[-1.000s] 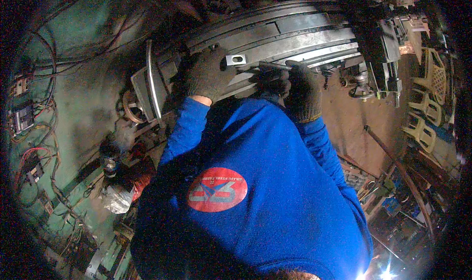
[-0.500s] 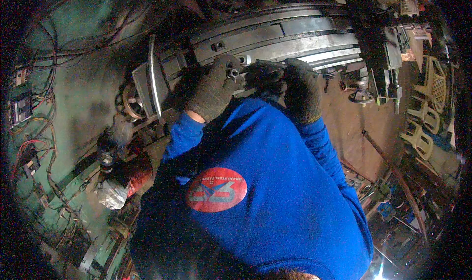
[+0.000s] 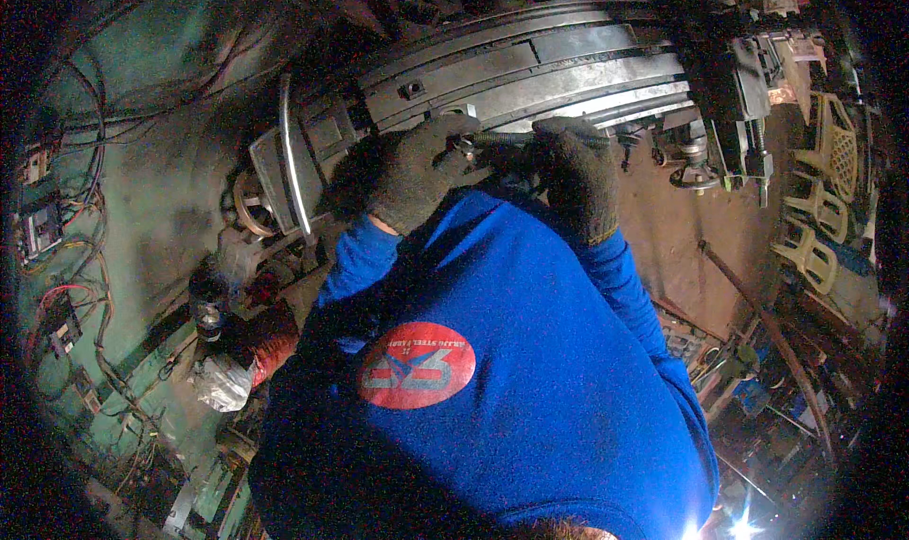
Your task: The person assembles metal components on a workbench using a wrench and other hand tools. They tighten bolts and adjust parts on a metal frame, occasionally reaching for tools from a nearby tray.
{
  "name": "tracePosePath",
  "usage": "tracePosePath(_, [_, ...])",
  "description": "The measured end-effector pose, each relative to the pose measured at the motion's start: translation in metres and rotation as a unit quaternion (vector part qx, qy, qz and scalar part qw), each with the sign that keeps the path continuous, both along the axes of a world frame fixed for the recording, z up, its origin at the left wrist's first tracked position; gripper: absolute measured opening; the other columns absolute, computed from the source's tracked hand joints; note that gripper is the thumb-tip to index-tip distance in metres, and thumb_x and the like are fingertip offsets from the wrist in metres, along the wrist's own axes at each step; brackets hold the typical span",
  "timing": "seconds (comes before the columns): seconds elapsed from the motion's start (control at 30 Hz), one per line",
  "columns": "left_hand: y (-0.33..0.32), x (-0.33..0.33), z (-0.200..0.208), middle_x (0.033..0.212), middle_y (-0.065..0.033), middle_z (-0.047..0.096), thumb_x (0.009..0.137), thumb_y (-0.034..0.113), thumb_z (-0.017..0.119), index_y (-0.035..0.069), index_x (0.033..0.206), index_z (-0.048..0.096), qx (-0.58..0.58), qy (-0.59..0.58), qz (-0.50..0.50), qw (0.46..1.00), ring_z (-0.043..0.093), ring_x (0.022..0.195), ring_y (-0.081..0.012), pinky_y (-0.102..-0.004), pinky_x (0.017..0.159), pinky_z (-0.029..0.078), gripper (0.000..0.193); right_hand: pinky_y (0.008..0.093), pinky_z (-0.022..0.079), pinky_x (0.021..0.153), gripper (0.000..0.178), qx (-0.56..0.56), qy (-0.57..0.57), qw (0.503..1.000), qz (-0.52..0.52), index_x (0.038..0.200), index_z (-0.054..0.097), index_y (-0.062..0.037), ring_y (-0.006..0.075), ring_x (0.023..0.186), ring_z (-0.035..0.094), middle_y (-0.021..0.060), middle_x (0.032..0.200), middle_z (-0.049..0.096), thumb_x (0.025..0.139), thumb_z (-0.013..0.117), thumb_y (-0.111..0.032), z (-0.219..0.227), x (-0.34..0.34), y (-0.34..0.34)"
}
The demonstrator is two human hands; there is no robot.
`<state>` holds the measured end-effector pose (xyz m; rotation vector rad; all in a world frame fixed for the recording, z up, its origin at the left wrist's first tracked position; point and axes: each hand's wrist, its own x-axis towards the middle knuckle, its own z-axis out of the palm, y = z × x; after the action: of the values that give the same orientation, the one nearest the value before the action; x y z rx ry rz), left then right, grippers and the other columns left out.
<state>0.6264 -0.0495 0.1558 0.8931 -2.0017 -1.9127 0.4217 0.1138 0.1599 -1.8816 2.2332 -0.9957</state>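
Both my hands wear dark grey knit gloves and are close together at the front edge of a long slotted metal machine table (image 3: pixel 606 79). My left hand (image 3: pixel 419 175) is closed, with a small shiny metal piece like a nut (image 3: pixel 463 146) at its fingertips. A dark threaded rod (image 3: pixel 504 138) stretches from that piece to my right hand (image 3: pixel 581 175), whose fingers are curled around it. Whether the nut-like piece sits on the rod's end I cannot tell. Deep shadow hides the space beneath the rod.
A handwheel (image 3: pixel 251 202) is at the machine's left end, and another handwheel (image 3: pixel 694 175) sits under its right part. Cream plastic chairs (image 3: pixel 814 223) stand at the right. Cables (image 3: pixel 99 175) hang along the green surface on the left. A long rusty bar (image 3: pixel 762 336) leans at the lower right.
The rod has come level and lines up with the small metal piece in my left hand. That piece has turned, so its round hole no longer faces up.
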Motion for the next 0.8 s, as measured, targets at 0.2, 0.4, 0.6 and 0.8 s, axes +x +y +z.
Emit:
tracePosePath(0.2, [-0.004,0.002,-0.014,0.127,-0.0144,0.075,0.104,0.000,0.067,0.006,0.147,0.062,-0.215,0.042,0.005,0.976,0.076,0.114,-0.0244,-0.0398,0.093,0.065,0.044,0.0482,0.053,0.106,0.070,-0.022,-0.022,1.000,0.004,0.131,0.071,-0.0062,0.0392,0.123,0.065,0.0175,0.129,0.072,0.072,0.099,-0.033,-0.004,-0.001,0.001])
tracePosePath(0.4, [-0.009,0.000,0.008,0.133,-0.0178,0.077,0.101,0.001,0.070,0.012,0.155,0.059,-0.334,-0.022,-0.070,0.940,0.077,0.114,-0.0280,-0.0444,0.098,0.064,0.056,0.0486,0.055,0.103,0.063,-0.013,-0.038,0.999,0.009,0.124,0.074,-0.0078,0.0383,0.119,0.068,0.0154,0.126,0.074,0.071,0.100,-0.032,0.001,0.004,-0.001])
tracePosePath(0.6, [-0.003,0.006,-0.015,0.131,-0.0133,0.078,0.100,0.003,0.073,0.010,0.155,0.059,-0.264,0.058,-0.011,0.963,0.076,0.117,-0.0261,-0.0423,0.102,0.062,0.057,0.0481,0.062,0.090,0.040,-0.064,-0.039,0.997,0.010,0.111,0.079,-0.0115,0.0380,0.106,0.074,0.0148,0.112,0.077,0.075,0.093,-0.023,0.020,0.009,-0.011])
tracePosePath(0.8, [0.000,0.013,-0.011,0.127,-0.0087,0.080,0.098,0.006,0.077,0.008,0.138,0.074,-0.176,0.003,0.023,0.984,0.075,0.120,-0.0223,-0.0373,0.105,0.060,0.040,0.0461,0.063,0.087,0.034,-0.048,-0.017,0.998,0.030,0.108,0.078,-0.0103,0.0371,0.101,0.076,0.0146,0.107,0.079,0.077,0.090,-0.021,0.023,0.010,-0.008])
